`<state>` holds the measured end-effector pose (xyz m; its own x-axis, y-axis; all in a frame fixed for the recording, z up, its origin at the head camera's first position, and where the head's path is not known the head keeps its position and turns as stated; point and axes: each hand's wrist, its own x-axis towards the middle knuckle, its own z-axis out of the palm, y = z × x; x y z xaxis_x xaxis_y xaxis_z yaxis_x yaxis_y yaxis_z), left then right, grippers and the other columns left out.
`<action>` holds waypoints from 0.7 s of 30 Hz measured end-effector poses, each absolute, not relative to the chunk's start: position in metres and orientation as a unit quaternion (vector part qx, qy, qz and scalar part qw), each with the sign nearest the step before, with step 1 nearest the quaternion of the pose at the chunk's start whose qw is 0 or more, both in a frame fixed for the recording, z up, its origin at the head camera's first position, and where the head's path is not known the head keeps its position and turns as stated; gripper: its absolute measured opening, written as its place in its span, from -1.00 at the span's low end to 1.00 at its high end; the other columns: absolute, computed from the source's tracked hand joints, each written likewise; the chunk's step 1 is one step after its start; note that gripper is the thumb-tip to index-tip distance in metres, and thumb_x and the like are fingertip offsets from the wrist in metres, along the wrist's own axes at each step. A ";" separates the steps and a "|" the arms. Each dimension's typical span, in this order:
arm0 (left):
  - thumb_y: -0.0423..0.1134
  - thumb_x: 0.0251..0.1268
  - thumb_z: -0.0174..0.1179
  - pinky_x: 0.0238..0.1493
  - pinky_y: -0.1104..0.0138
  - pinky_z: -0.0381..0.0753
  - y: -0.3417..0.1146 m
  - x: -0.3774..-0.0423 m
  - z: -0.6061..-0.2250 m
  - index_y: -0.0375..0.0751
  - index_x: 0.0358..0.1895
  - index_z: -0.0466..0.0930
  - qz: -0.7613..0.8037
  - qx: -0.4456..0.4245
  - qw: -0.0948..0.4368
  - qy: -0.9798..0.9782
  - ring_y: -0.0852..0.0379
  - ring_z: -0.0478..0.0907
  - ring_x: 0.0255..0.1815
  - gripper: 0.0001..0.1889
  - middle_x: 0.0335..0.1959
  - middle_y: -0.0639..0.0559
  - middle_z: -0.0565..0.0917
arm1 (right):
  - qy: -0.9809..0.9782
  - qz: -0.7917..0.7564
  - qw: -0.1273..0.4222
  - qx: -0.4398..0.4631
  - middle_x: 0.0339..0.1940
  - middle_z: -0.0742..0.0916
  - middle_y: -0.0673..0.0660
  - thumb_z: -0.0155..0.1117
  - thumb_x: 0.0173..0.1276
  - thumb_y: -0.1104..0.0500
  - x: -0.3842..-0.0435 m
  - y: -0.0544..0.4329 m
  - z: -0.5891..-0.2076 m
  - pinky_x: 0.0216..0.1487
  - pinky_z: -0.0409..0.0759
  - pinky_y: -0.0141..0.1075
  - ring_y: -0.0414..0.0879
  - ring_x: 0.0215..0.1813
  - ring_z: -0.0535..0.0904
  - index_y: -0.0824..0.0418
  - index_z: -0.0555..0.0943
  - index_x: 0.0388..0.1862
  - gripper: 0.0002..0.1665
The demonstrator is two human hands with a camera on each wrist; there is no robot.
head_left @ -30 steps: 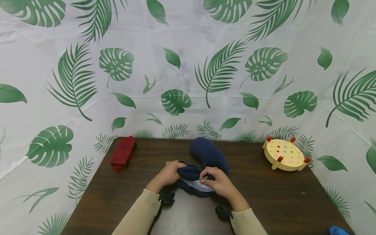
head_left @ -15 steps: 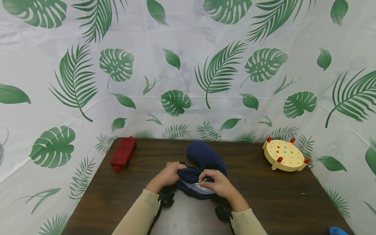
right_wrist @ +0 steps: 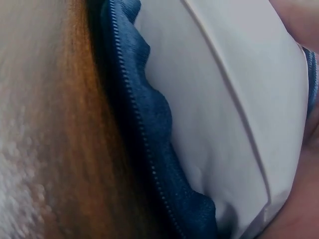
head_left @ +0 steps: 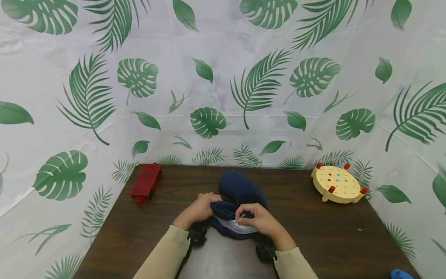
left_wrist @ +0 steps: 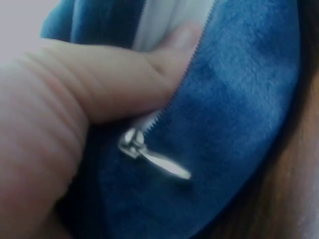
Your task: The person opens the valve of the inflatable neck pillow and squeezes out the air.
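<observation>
A navy plush neck pillow (head_left: 240,188) lies curved on the table, its near side unzipped. Through the gap shows a white inner cushion (head_left: 240,226); it fills much of the right wrist view beside a wavy zipper edge (right_wrist: 134,104). My left hand (head_left: 198,209) grips the pillow cover at the left end of the opening, the thumb tucked inside it. Just below that thumb hangs a metal zipper pull (left_wrist: 164,166), untouched. With thumb and forefinger my right hand (head_left: 259,220) pinches the cover's upper edge near the opening's right part; the fingertips hide most of what they hold.
On the dark wooden table (head_left: 139,240), a red toy wagon (head_left: 147,181) stands back left. A round yellow pegged toy (head_left: 337,184) with red legs sits back right. A blue object (head_left: 400,274) is cut off at the front right corner. Leaf-printed cloth encloses the table.
The pillow's far end has shifted toward me and a little left. My right hand has come slightly nearer, still pinching. The left hand keeps its grip almost in place.
</observation>
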<state>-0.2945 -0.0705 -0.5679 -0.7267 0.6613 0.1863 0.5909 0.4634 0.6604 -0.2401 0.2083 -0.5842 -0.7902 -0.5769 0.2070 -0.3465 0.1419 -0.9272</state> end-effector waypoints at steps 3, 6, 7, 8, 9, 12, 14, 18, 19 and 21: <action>-0.15 0.32 0.51 0.09 0.04 0.33 -0.070 -0.295 -0.571 0.16 -0.32 0.74 0.362 0.376 0.033 0.853 0.31 0.56 -0.15 -0.88 -0.27 0.28 0.71 | 0.743 -0.583 0.124 -0.304 -0.22 0.74 -0.07 0.43 0.49 0.32 -0.240 0.208 -0.585 -0.07 0.63 -0.38 -0.27 -0.15 0.63 0.21 0.76 -0.13 -0.95; -0.10 0.33 0.52 0.04 0.04 0.29 -0.069 -0.295 -0.573 0.13 -0.23 0.65 0.375 0.376 0.019 0.847 0.23 0.52 -0.11 -0.82 -0.17 0.16 0.63 | 0.741 -0.585 0.141 -0.297 -0.21 0.73 -0.11 0.42 0.50 0.31 -0.240 0.208 -0.585 -0.08 0.63 -0.38 -0.26 -0.16 0.63 0.23 0.76 -0.13 -0.96; -0.08 0.33 0.53 0.01 0.04 0.26 -0.069 -0.295 -0.574 0.10 -0.18 0.62 0.385 0.373 0.016 0.844 0.17 0.50 -0.08 -0.78 -0.12 0.10 0.59 | 0.742 -0.585 0.143 -0.295 -0.21 0.73 -0.12 0.43 0.49 0.30 -0.240 0.208 -0.585 -0.07 0.62 -0.38 -0.26 -0.16 0.63 0.23 0.76 -0.13 -0.96; -0.04 0.36 0.51 -0.03 0.05 0.25 -0.070 -0.297 -0.580 0.07 -0.10 0.58 0.390 0.375 0.003 0.841 0.12 0.47 -0.05 -0.73 -0.07 0.04 0.55 | 0.743 -0.584 0.144 -0.294 -0.22 0.73 -0.12 0.43 0.49 0.30 -0.240 0.209 -0.586 -0.07 0.62 -0.38 -0.26 -0.15 0.63 0.23 0.76 -0.13 -0.96; 0.02 0.38 0.49 -0.02 0.03 0.26 -0.070 -0.298 -0.586 0.05 0.00 0.54 0.394 0.372 -0.006 0.840 0.06 0.46 0.00 -0.66 0.01 -0.03 0.51 | 0.744 -0.583 0.145 -0.294 -0.22 0.73 -0.12 0.43 0.49 0.30 -0.240 0.209 -0.586 -0.07 0.63 -0.38 -0.25 -0.15 0.63 0.23 0.76 -0.13 -0.96; 0.17 0.29 0.54 0.16 -0.21 0.32 -0.070 -0.298 -0.589 0.06 0.41 0.39 0.414 0.350 0.006 0.840 -0.20 0.41 0.35 -0.26 0.43 -0.22 0.36 | 0.746 -0.579 0.152 -0.291 -0.22 0.73 -0.15 0.43 0.49 0.30 -0.240 0.209 -0.587 -0.07 0.63 -0.38 -0.26 -0.16 0.63 0.21 0.76 -0.13 -0.96; 0.24 0.24 0.55 0.31 -0.41 0.29 -0.070 -0.298 -0.590 0.12 0.69 0.15 0.409 0.341 0.022 0.846 -0.38 0.29 0.57 0.04 0.69 -0.27 0.15 | 0.746 -0.577 0.155 -0.294 -0.22 0.73 -0.15 0.41 0.49 0.33 -0.240 0.208 -0.589 -0.07 0.63 -0.38 -0.26 -0.16 0.64 0.22 0.75 -0.13 -0.95; 0.22 0.17 0.60 0.45 -0.59 0.11 -0.069 -0.297 -0.578 0.22 0.83 -0.10 0.397 0.314 0.073 0.859 -0.45 0.15 0.72 0.27 0.82 -0.18 0.07 | 0.745 -0.578 0.150 -0.298 -0.22 0.74 -0.12 0.41 0.49 0.35 -0.241 0.208 -0.590 -0.08 0.63 -0.39 -0.28 -0.16 0.63 0.24 0.75 -0.12 -0.94; 0.22 0.18 0.60 0.47 -0.56 0.13 -0.070 -0.297 -0.577 0.24 0.83 -0.10 0.393 0.310 0.079 0.862 -0.41 0.18 0.73 0.27 0.81 -0.16 0.12 | 0.745 -0.578 0.147 -0.299 -0.21 0.74 -0.12 0.41 0.48 0.36 -0.240 0.208 -0.590 -0.08 0.63 -0.39 -0.28 -0.16 0.63 0.24 0.75 -0.12 -0.93; 0.21 0.17 0.61 0.50 -0.49 0.18 -0.070 -0.297 -0.576 0.27 0.82 -0.04 0.391 0.303 0.084 0.865 -0.31 0.24 0.71 0.24 0.76 -0.13 0.24 | 0.747 -0.577 0.142 -0.297 -0.21 0.75 -0.08 0.43 0.48 0.33 -0.240 0.208 -0.590 -0.09 0.62 -0.39 -0.28 -0.16 0.63 0.22 0.76 -0.11 -0.93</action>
